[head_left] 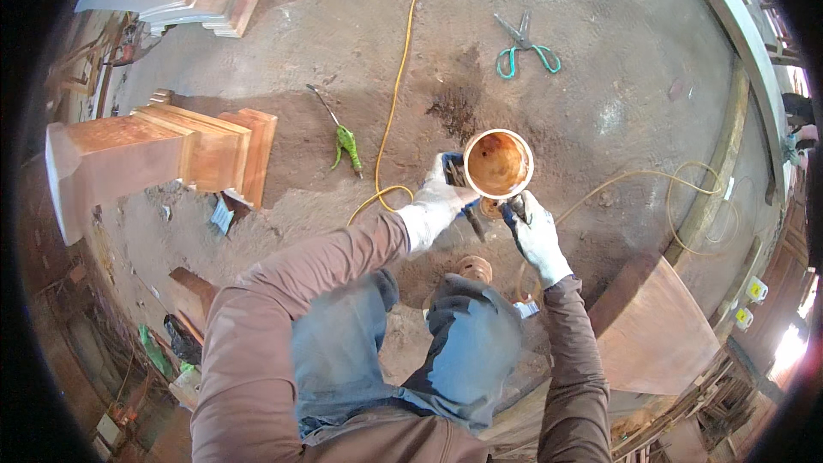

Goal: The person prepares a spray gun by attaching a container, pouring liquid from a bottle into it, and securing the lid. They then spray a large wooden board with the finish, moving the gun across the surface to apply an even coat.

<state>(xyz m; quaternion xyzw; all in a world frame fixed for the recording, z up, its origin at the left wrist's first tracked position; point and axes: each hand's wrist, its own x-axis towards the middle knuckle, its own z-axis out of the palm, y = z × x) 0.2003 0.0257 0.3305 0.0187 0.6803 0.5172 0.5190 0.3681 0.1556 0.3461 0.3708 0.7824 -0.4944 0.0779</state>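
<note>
A hollow round wooden vessel (498, 163), with a pale rim and reddish-brown inside, is held up in front of my knees, its opening toward me. My left hand (435, 206), in a white glove with dark finger parts, is closed at the vessel's left side. At its lower right edge, my right hand (536, 236), gloved alike, has its fingers bent against the rim. Dark, soiled glove fingers make it hard to see whether anything else is held. Below the vessel, a smaller turned wooden piece (490, 207) partly shows between the hands.
Scissors (525, 45) with teal handles and a green air blow gun (345, 146) lie on the dusty floor. A yellow hose (399, 77) runs between them. Stepped wooden pedestals (201, 150) stand left; a flat wooden panel (656, 326) is at right, near a long beam (729, 146).
</note>
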